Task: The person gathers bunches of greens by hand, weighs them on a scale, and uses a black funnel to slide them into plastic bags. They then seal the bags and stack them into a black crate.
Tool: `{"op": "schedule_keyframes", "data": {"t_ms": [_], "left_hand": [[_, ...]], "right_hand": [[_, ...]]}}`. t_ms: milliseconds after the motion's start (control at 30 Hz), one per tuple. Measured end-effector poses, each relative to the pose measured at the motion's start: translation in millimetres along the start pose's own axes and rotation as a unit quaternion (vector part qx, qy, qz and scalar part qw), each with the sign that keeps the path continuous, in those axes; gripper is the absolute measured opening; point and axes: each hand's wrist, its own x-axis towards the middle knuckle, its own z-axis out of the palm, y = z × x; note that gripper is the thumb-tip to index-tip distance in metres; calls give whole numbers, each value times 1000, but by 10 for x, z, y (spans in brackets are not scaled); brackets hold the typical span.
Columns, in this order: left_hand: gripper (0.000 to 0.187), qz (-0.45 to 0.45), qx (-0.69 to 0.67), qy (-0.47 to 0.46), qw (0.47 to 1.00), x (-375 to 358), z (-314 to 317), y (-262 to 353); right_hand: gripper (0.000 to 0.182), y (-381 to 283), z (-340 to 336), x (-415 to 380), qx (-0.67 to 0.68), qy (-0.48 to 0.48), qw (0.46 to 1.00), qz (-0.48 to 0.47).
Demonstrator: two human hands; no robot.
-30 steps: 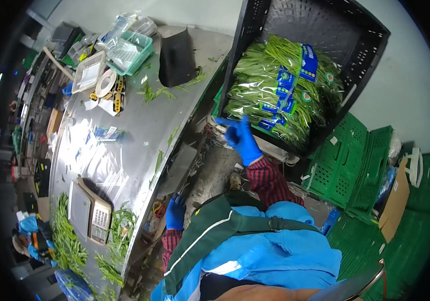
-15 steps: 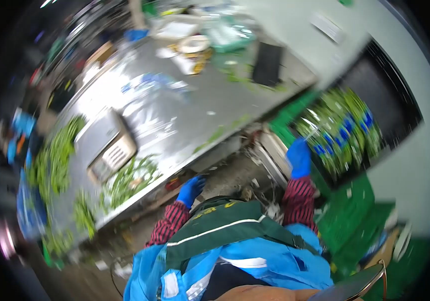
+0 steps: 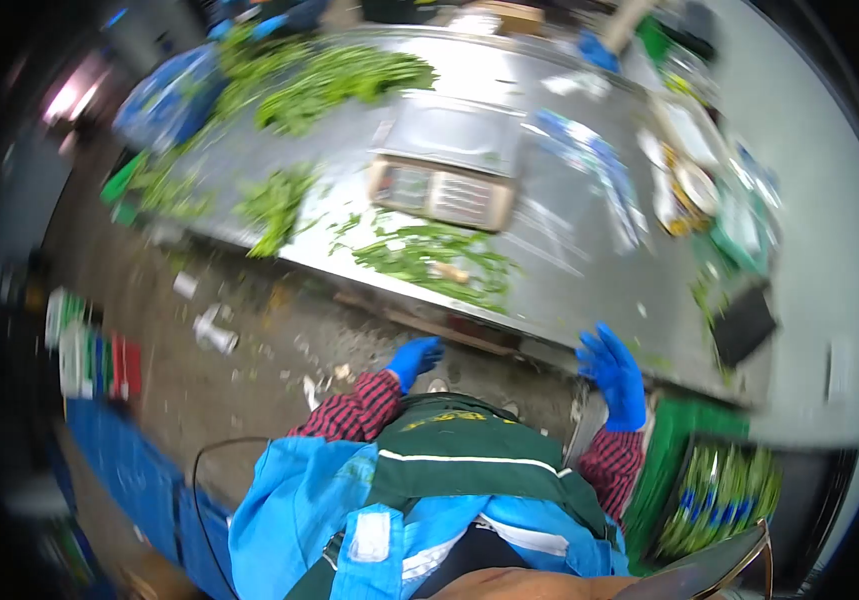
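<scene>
Now the person had turned from the crate (image 3: 719, 490) to the tabletop (image 3: 559, 270); both hands, left hand (image 3: 415, 357) and right hand (image 3: 613, 375), were open, holding nothing.

A long stainless-steel worktable (image 3: 589, 270) runs across the room above a littered grey concrete floor (image 3: 249, 340); pale wall (image 3: 829, 180) stands at the right.
</scene>
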Motion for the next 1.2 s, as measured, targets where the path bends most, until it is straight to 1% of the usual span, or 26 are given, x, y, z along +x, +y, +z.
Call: {"op": "schedule_keyframes", "data": {"t_ms": [67,100,233,300,333,367,400,433,500,533,567,633,667,700,733,767,800,833,900,933,1000,1033,1067,1133,1167,1200], "left_hand": [[37,-6,31,-9,999,-136,-60,13],[37,1,7,12,1000,-173,-103,-25],[38,26,-51,66,996,-269,-357,-112],[37,86,-43,165,982,-409,-486,-91],[36,113,-31,212,970,-524,-554,-10],[37,131,-31,246,960,-545,-653,102],[38,213,40,299,929,-436,-892,113],[40,291,109,345,886,-312,-1131,153],[47,335,148,426,827,-375,-1318,738],[55,352,224,478,773,-434,-1410,1079],[63,365,297,524,710,-472,-1473,1427],[83,270,431,587,630,-532,-1549,2164],[93,216,494,610,581,-515,-1665,2425],[103,181,526,622,551,-340,-1906,2564],[112,149,558,631,519,-146,-2154,2698],[117,107,588,607,525,29,-2397,2801],[108,59,633,572,518,56,-2445,2926],[99,56,646,533,544,93,-2543,3023],[69,101,671,511,527,56,-2637,3047],[50,156,676,538,478,7,-2651,3086],[34,139,650,473,577,-21,-2819,3233],[25,177,633,451,605,15,-2972,3254],[32,156,611,421,652,-104,-2932,3375],[42,204,421,368,803,-102,-3013,3417],[46,211,408,323,827,-168,-2991,3548],[50,218,394,275,850,-255,-2938,3661]], "right_hand": [[45,669,77,398,70,-78,984,145],[44,914,104,564,100,-103,966,217],[38,1056,402,977,-156,-214,945,189],[35,1091,565,1124,-263,-263,916,150],[36,1020,644,1320,-338,-260,900,91],[37,1022,735,1512,-385,-231,892,58],[38,958,821,1605,-431,-198,880,27],[38,973,859,1670,-452,-218,865,7],[37,1022,1016,1850,-494,-255,830,-39],[37,1051,1130,1881,-517,-278,810,1],[36,1090,1269,1888,-474,-308,824,18],[35,1232,1567,2022,-387,-352,849,71],[35,1343,1725,2118,-340,-364,860,109],[34,1451,1909,2218,-290,-373,869,146],[34,1536,2139,2340,-295,-375,870,125],[34,1610,2391,2485,-300,-375,871,103],[33,1660,2648,2629,-306,-374,872,83],[31,1670,2938,2775,-293,-366,879,89],[31,2018,3335,3075,-183,-326,915,151],[30,2125,3538,3285,-129,-316,924,174],[30,2276,3917,3533,-145,-276,929,197],[33,2335,4108,3658,-135,-258,928,233],[37,2353,4282,3738,-124,-235,925,272],[46,2312,4612,3901,-59,-235,904,354],[51,2188,4826,3966,-62,-257,889,374],[49,2322,4870,4066,16,-248,881,402]]}}
